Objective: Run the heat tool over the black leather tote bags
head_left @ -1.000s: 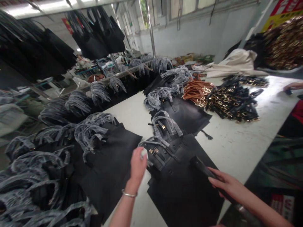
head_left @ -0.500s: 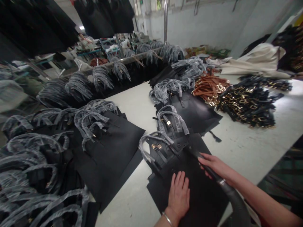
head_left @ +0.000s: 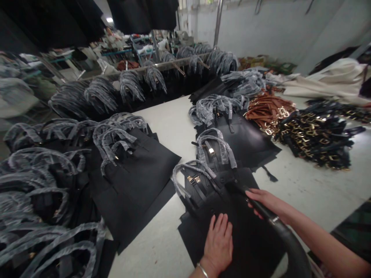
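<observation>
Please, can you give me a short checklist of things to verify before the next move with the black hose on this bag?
1. The left hand lies flat on the black bag, which rests on the table: ok.
2. The right hand is closed around the black hose near its front end: ok.
3. The hose end touches the bag: cannot tell, both are dark.
4. The left hand's fingers are apart from the hose: ok.
5. The wrapped handles lie away from both hands: ok.
6. The pile of black straps sits well apart from the bag: ok.
</observation>
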Demonstrator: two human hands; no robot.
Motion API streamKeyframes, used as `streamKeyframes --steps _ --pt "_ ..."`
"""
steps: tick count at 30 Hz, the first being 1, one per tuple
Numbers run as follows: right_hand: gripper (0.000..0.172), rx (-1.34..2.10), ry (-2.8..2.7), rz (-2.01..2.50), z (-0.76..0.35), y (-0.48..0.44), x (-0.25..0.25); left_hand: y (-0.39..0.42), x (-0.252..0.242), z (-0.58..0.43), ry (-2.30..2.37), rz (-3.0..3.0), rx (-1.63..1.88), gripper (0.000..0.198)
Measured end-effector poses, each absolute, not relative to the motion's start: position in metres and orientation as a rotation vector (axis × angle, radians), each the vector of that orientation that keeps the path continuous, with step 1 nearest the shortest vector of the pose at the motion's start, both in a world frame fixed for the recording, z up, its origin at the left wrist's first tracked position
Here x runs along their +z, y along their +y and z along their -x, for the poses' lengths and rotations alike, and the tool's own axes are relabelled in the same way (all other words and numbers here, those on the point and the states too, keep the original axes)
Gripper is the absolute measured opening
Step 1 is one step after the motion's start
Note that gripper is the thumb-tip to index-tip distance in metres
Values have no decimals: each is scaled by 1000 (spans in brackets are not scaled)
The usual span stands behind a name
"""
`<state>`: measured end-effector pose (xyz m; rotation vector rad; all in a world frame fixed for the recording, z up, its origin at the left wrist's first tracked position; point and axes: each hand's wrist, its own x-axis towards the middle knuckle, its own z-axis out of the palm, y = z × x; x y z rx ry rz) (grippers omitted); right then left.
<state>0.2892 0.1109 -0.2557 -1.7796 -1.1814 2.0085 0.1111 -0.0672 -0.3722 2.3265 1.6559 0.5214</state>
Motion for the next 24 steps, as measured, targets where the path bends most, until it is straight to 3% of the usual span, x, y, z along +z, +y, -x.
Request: streamKeyframes --steps 4,8,13,24 --pt "37 1905 -1241 1780 -279 114 -254 -66 -365 -110 1651 -2319 503 44" --pt "62 1851 -1345 1781 -278 90 -242 -66 -359 -109 1644 -2308 493 42" --pt "87 2038 -1459 1773 -279 41 -237 -68 -366 -108 1560 -2336 550 38" --pt "76 2109 -1806 1740 -245 -18 -247 -163 -378 -69 1548 -2203 679 30"
